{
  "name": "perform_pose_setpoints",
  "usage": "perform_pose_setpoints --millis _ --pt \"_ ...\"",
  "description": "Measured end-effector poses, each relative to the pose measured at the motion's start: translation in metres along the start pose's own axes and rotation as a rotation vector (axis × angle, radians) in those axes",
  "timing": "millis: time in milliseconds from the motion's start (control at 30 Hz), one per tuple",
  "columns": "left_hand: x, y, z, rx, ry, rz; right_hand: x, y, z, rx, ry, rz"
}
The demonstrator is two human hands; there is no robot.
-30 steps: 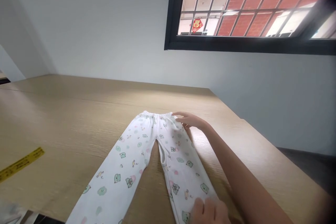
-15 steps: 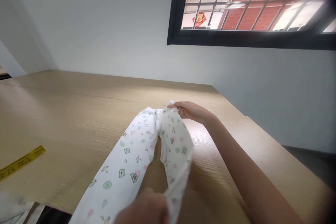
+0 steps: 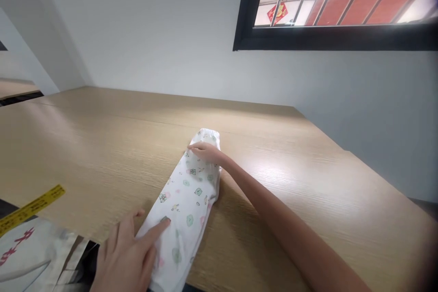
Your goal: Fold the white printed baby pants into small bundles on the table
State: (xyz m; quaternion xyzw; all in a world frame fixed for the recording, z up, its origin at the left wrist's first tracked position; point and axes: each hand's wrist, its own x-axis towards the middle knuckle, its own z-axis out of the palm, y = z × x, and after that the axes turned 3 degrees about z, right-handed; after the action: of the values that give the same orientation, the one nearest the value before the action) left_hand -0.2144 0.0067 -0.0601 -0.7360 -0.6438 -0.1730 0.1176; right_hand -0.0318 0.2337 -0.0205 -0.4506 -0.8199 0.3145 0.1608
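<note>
A pair of small white trousers with green and pink animal prints lies on the wooden table, folded lengthwise so one leg covers the other. My right hand rests flat on the trousers near the waistband at the far end. My left hand lies spread on the near part of the legs by the table's front edge, fingers apart and pressing the cloth.
A yellow strip with black print lies at the table's front left edge. Below it sits a white bag with red lettering. A white wall and a black-framed barred window stand behind the table.
The right trouser leg was lifted by both hands and laid over the left leg. My hands have let go and now press flat on the folded trousers. The view has shifted left.
</note>
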Motion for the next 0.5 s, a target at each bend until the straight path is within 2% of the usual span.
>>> perform_pose_setpoints --millis 167,267,333,400,433,500 --pt "0.011 0.048 0.003 -0.213 -0.011 0.269 -0.018 0.03 -0.033 0.061 -0.036 0.064" --pt "0.028 0.074 -0.005 -0.308 -0.032 0.381 -0.038 0.044 -0.052 0.083 -0.06 0.121" --pt "0.053 0.084 -0.012 -0.322 -0.131 0.479 -0.054 0.046 -0.059 0.096 -0.095 0.134" --pt "0.09 0.09 -0.013 -0.318 -0.241 0.567 -0.071 0.041 -0.06 0.122 -0.143 0.129" --pt "0.111 0.093 -0.009 -0.307 -0.258 0.629 -0.078 0.038 -0.058 0.138 -0.156 0.114" --pt "0.15 0.097 0.007 -0.312 -0.269 0.656 -0.087 0.032 -0.05 0.084 -0.133 0.056"
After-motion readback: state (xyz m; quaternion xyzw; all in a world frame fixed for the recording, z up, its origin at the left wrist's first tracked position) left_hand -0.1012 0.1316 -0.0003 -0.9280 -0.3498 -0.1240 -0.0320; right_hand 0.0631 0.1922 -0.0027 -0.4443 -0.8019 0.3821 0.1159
